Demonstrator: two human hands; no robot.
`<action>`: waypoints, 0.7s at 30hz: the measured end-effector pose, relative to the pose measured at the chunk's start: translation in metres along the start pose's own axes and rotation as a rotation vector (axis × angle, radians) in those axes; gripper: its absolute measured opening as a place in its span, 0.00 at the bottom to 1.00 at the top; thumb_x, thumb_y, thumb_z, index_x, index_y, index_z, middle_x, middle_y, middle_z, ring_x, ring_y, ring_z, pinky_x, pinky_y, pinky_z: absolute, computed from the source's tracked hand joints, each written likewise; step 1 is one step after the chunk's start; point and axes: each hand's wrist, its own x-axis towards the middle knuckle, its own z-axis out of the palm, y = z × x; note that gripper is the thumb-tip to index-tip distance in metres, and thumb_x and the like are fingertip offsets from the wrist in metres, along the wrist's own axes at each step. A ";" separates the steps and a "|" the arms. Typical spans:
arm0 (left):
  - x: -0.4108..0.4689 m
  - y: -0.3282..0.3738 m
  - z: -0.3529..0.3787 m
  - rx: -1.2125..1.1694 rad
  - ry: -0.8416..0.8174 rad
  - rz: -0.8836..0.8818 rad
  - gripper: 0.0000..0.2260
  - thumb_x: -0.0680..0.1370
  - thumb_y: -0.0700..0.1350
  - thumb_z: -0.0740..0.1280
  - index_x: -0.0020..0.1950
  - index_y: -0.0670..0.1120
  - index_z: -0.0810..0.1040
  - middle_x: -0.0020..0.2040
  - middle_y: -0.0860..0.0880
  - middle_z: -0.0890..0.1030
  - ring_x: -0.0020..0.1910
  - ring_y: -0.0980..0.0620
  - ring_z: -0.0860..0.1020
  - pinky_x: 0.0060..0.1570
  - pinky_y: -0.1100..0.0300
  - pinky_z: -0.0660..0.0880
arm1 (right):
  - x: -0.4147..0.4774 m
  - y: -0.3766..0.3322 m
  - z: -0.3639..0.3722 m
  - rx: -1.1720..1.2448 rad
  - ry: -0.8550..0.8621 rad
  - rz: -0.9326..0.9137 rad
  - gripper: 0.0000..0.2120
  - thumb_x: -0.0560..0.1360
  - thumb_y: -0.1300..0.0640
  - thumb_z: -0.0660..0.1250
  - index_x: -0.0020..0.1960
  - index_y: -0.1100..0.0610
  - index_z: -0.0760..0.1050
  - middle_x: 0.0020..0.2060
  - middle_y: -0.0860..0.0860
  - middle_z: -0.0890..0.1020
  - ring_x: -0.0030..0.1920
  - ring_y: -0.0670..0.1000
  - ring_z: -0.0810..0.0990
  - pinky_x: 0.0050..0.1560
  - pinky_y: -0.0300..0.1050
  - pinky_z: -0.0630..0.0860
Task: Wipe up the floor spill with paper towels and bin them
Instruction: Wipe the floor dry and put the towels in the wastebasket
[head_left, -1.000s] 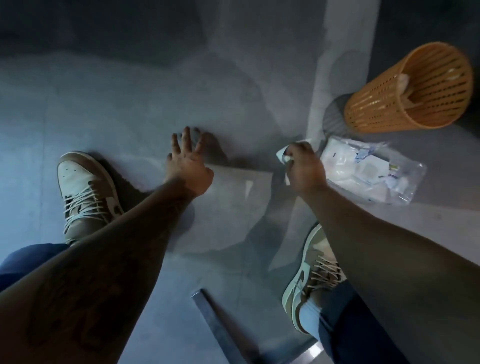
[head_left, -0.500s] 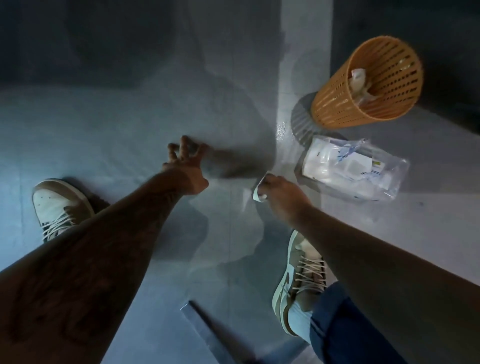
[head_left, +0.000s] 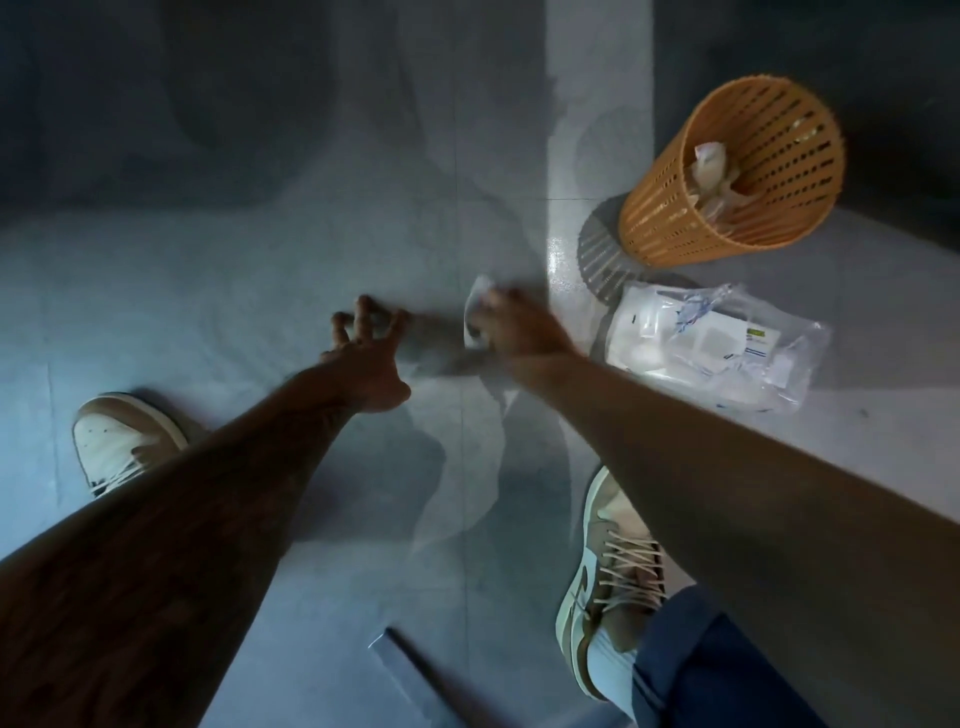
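The right hand (head_left: 519, 332) grips a crumpled paper towel (head_left: 477, 310) and presses it on the floor (head_left: 208, 291), beside the left hand (head_left: 363, 358), which rests with spread fingers, holding nothing; the orange bin (head_left: 675, 228) stands near

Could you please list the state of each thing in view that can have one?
Left hand: fingers spread, braced on the floor, holding nothing.
Right hand: closed on a crumpled paper towel, pressed to the floor.
Orange bin: upright, open-topped, used towels inside.
Plastic pack: lying flat beside the bin, its opening cannot be made out.
Floor: faint wet marks near the hands.
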 end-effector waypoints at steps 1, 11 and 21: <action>0.001 0.000 -0.001 0.000 -0.008 0.007 0.46 0.75 0.48 0.69 0.80 0.61 0.39 0.79 0.46 0.28 0.78 0.35 0.34 0.73 0.34 0.59 | -0.021 0.002 0.009 0.012 0.014 -0.074 0.12 0.74 0.57 0.58 0.48 0.58 0.80 0.48 0.57 0.81 0.45 0.57 0.82 0.42 0.43 0.78; 0.001 -0.001 0.000 0.009 -0.009 0.011 0.44 0.75 0.48 0.68 0.80 0.60 0.40 0.79 0.45 0.30 0.78 0.34 0.35 0.73 0.35 0.59 | 0.053 0.037 -0.035 -0.173 0.144 0.330 0.17 0.78 0.57 0.49 0.56 0.60 0.75 0.56 0.62 0.76 0.57 0.63 0.76 0.57 0.53 0.72; -0.007 -0.015 0.010 0.123 0.119 0.027 0.39 0.77 0.42 0.61 0.82 0.47 0.40 0.82 0.47 0.37 0.80 0.37 0.43 0.72 0.38 0.63 | -0.051 0.030 0.017 0.013 -0.067 -0.261 0.12 0.71 0.57 0.60 0.47 0.57 0.82 0.51 0.58 0.81 0.51 0.61 0.82 0.57 0.41 0.75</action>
